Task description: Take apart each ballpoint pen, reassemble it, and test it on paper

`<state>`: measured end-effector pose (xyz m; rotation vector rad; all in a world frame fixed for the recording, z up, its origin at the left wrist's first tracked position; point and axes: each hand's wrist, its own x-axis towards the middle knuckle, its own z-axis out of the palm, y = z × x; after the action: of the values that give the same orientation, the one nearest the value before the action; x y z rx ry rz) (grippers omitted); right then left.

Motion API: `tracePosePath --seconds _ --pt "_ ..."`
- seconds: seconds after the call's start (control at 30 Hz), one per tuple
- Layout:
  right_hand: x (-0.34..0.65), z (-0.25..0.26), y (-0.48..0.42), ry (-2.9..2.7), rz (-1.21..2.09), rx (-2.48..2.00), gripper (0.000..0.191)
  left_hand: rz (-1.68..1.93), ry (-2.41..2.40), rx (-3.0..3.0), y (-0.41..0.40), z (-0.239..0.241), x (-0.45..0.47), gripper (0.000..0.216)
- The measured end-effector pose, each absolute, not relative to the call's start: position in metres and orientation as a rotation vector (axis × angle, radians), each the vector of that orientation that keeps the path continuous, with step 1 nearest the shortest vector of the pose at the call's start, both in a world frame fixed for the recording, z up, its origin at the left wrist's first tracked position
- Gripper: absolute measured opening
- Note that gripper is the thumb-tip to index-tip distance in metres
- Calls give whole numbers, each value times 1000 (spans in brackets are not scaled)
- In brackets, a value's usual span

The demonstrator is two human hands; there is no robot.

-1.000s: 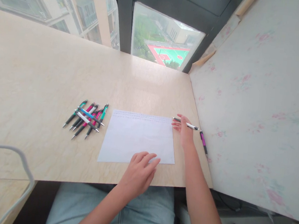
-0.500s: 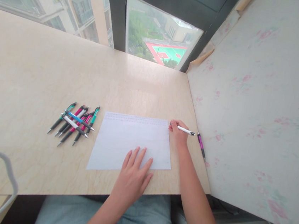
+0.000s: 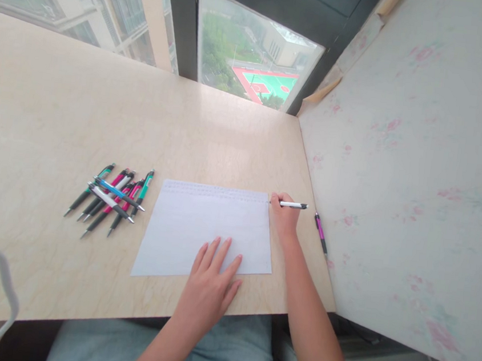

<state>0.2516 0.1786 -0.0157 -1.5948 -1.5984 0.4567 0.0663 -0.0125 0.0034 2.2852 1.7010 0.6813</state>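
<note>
Left hand (image 3: 207,285) palm-down — right hand (image 3: 285,215) curled

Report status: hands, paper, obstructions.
Right hand grips white pen at right edge of paper. Left hand spread over paper's lower edge. Pen pile left, apart from both hands.

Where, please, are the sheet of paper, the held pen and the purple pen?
Sheet of paper (image 3: 202,218): head view, blank middle.
Held pen (image 3: 290,204): head view, white barrel.
Purple pen (image 3: 320,229): head view, purple barrel.

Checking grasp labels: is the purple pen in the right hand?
No, the right hand holds a white pen; the purple pen lies by the wall.
</note>
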Motion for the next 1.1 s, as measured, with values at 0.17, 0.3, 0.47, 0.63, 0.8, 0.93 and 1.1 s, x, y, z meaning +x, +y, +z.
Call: tracePosePath --seconds 0.17,0.3,0.47,0.63,0.8,0.93,1.1 --pt "250 -16 179 -1633 440 -1626 32 684 1700 2309 -12 3 66 35" --pt "250 -16 180 -1644 436 -1636 31 663 1692 2332 -12 2 66 36" --pt "249 -14 179 -1639 442 -1629 31 704 1693 2309 -12 1 66 35" --pt "250 -15 179 -1599 409 -1639 31 711 1698 2303 -12 2 66 34" --pt "251 -16 178 -1584 395 -1647 31 723 1703 2316 -12 1 67 35" --pt "251 -17 179 -1599 388 -1645 32 683 1702 2337 -12 2 66 36" --pt "250 -17 179 -1611 378 -1644 31 651 1693 2355 -13 2 65 37"
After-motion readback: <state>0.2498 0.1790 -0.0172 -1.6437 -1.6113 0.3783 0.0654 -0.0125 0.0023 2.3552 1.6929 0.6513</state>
